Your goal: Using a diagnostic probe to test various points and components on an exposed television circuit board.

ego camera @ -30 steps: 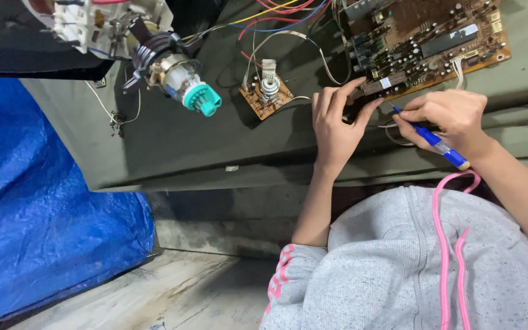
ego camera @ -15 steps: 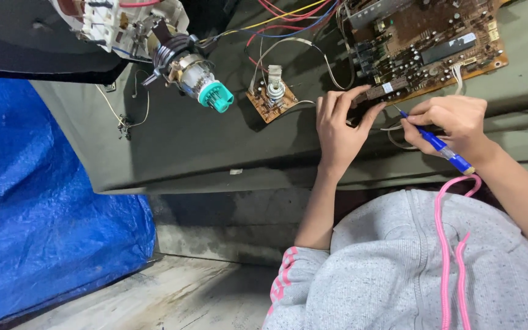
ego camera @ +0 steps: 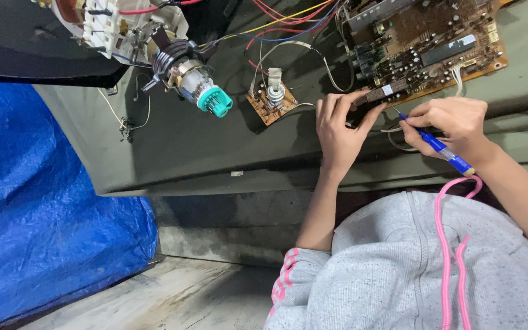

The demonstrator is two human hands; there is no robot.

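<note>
At the near edge of the grey-green table (ego camera: 215, 159), the right hand (ego camera: 453, 125) pinches a blue pen-shaped tool (ego camera: 438, 146), its tip at the circuit board (ego camera: 426, 49). Beside it, the left hand (ego camera: 340, 125) lies open, fingertips pressing the board's near edge. Farther off sit a small board with a knob (ego camera: 271, 98) and a teal-capped part (ego camera: 206, 91) among loose wires (ego camera: 282, 24). Should the tool skid, it might snag those wires or scratch the board.
</note>
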